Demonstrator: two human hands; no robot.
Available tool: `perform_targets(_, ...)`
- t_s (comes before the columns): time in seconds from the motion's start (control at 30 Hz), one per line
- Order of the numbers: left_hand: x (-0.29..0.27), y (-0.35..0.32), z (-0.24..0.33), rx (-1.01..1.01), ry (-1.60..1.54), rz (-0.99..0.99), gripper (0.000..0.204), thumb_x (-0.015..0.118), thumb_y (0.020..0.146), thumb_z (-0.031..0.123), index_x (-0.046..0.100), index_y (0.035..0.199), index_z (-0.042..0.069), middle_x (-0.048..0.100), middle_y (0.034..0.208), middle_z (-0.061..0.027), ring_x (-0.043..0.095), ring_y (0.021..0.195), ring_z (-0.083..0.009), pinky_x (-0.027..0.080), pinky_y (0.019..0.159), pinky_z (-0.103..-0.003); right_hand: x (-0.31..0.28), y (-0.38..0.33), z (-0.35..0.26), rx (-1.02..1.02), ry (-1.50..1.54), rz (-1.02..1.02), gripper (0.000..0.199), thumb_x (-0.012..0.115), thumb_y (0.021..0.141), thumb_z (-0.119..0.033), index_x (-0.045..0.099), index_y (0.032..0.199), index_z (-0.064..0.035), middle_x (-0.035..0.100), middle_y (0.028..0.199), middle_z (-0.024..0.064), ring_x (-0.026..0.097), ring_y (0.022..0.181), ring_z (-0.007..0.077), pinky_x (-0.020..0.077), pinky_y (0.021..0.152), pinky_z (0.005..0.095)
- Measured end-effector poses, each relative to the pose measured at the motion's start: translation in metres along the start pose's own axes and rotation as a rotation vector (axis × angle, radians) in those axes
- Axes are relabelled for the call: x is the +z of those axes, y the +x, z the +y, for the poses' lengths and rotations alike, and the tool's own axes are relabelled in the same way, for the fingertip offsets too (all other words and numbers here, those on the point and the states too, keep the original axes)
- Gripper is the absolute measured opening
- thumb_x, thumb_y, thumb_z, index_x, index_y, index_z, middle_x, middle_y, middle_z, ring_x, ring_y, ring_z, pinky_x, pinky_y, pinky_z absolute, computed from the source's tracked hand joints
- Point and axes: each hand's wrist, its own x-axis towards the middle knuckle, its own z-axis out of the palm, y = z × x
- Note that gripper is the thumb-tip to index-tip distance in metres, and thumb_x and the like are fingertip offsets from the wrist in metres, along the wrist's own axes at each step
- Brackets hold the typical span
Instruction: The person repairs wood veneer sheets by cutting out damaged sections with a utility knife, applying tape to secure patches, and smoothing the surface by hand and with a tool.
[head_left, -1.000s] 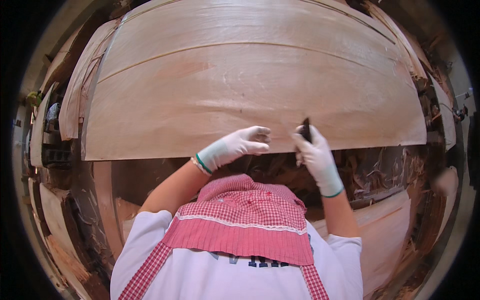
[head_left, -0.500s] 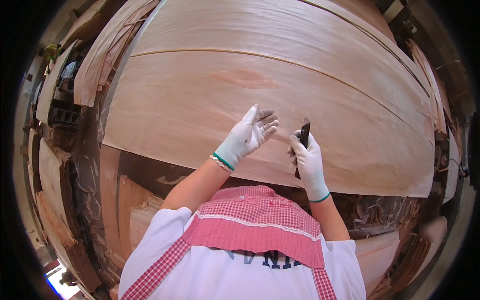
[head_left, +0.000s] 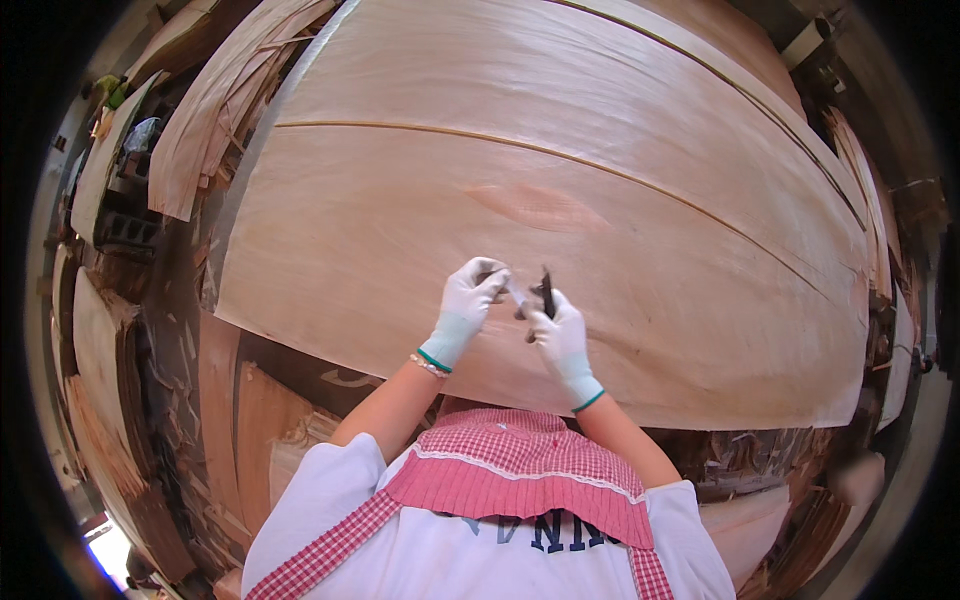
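Black knife (head_left: pixel 547 293) juts from gripping right hand (head_left: pixel 561 330) (left hand (head_left: pixel 467 300) pinches a pale strip (head_left: pixel 516 292)).

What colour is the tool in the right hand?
The tool in the right hand looks black; head view.

Wood sheet (head_left: pixel 640 270) offers clear room ahead; stacked veneer (head_left: pixel 225 115) flanks left.

White-gloved right hand (head_left: pixel 560 335) gripping slim black tool (head_left: pixel 547 294); thin whitish strip (head_left: pixel 516 292) beside white-gloved left hand (head_left: pixel 466 300); broad tan wooden sheet (head_left: pixel 390 220) beneath.
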Motion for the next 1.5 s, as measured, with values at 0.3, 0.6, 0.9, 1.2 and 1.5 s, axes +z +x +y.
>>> perform_targets(0.3, -0.075, 0.145, 0.009, 0.828, 0.911, 0.434, 0.011, 0.07, 0.077, 0.011, 0.065, 0.087, 0.008, 0.066, 0.098, -0.0105, 0.061, 0.096, -0.0311, 0.048, 0.087, -0.039, 0.098, 0.121, 0.024, 0.133, -0.019, 0.079, 0.017, 0.06, 0.09, -0.017, 0.061, 0.088, -0.0001, 0.067, 0.074, 0.0071, 0.056, 0.054, 0.0111, 0.043, 0.048, 0.0275)
perform_targets(0.6, -0.082, 0.177, 0.021, 0.766, 1.328, 0.258, 0.036, 0.072, 0.077, 0.021, 0.062, 0.108, 0.008, 0.061, 0.119, -0.0096, 0.053, 0.115, -0.0305, 0.041, 0.1, -0.042, 0.113, 0.149, 0.024, 0.288, 0.057, 0.211, 0.018, 0.064, 0.088, -0.017, 0.061, 0.087, 0.0001, 0.068, 0.075, 0.0103, 0.06, 0.054, 0.0178, 0.0459, 0.051, 0.0324)
perform_targets(0.9, -0.05, 0.155, 0.02, 0.82, 1.681, 0.178, 0.044, 0.062, 0.086, 0.029, 0.058, 0.122, 0.004, 0.054, 0.135, -0.0091, 0.045, 0.129, -0.0272, 0.028, 0.112, -0.043, 0.004, 0.133, 0.008, 0.173, -0.17, 0.267, 0.019, 0.066, 0.084, -0.017, 0.063, 0.081, 0.0012, 0.065, 0.068, 0.0124, 0.063, 0.057, 0.021, 0.0478, 0.053, 0.0345)
perform_targets(1.2, 0.036, 0.12, -0.002, 0.874, 1.784, -0.433, 0.036, 0.056, 0.09, 0.026, 0.06, 0.117, 0.002, 0.059, 0.128, -0.0126, 0.05, 0.126, -0.0278, 0.028, 0.113, -0.043, -0.082, 0.141, 0.019, -0.088, -0.951, 0.346, 0.028, 0.067, 0.084, -0.029, 0.06, 0.083, -0.002, 0.066, 0.084, 0.0217, 0.063, 0.081, 0.0412, 0.0481, 0.071, 0.0482)
perform_targets(1.5, 0.131, 0.174, 0.004, 0.294, 0.762, -0.621, 0.038, 0.049, 0.095, 0.019, 0.049, 0.129, 0.002, 0.063, 0.119, -0.0162, 0.057, 0.118, -0.0246, 0.041, 0.103, -0.038, -0.138, 0.158, 0.009, 0.257, -0.888, 0.435, 0.034, 0.072, 0.081, -0.033, 0.066, 0.078, 0.0001, 0.064, 0.064, 0.0148, 0.066, 0.062, 0.0277, 0.0498, 0.06, 0.0378)
